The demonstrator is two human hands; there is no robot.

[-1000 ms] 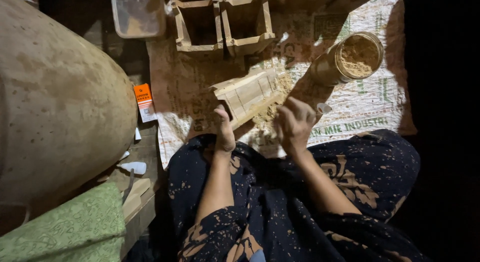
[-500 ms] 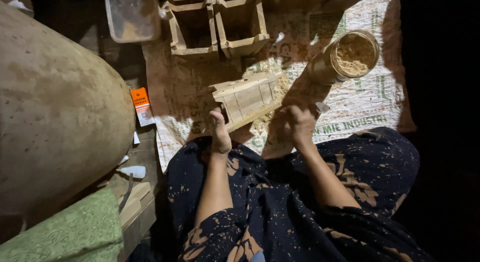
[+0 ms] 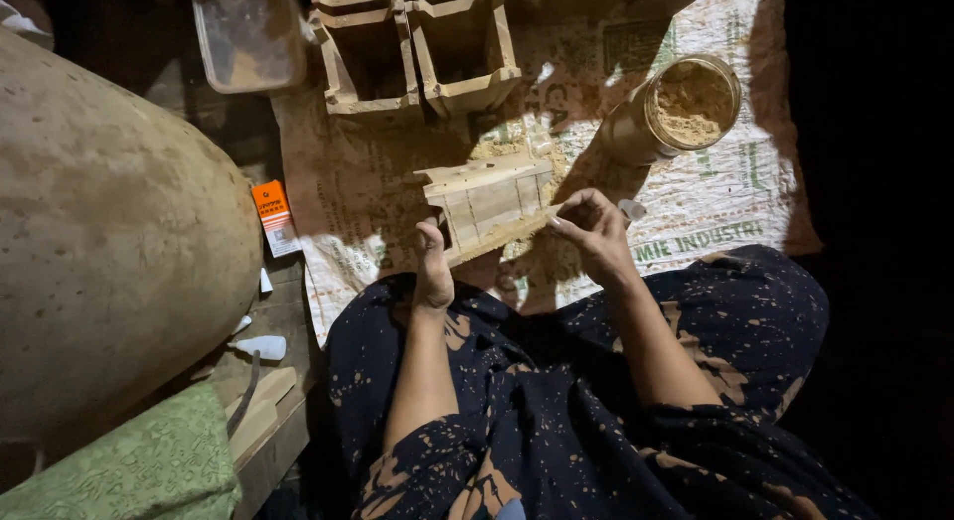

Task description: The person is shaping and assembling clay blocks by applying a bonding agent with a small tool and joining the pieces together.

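1. At the centre of the frame, the left hand (image 3: 433, 270) grips the lower left end of a small pale wooden box frame (image 3: 487, 200), tilted above a woven printed sack mat (image 3: 715, 202).
2. The right hand (image 3: 593, 232) touches the frame's right edge with its fingertips.
3. In the upper right stands an open round jar of tan powder (image 3: 686, 105).
4. At the top centre, two open square wooden boxes (image 3: 417, 48) sit side by side.
5. A clear plastic tub (image 3: 248, 33) lies upper left; a small orange packet (image 3: 273, 217) lies left of centre.
6. A large rounded dusty brown vessel (image 3: 109, 252) fills the left.
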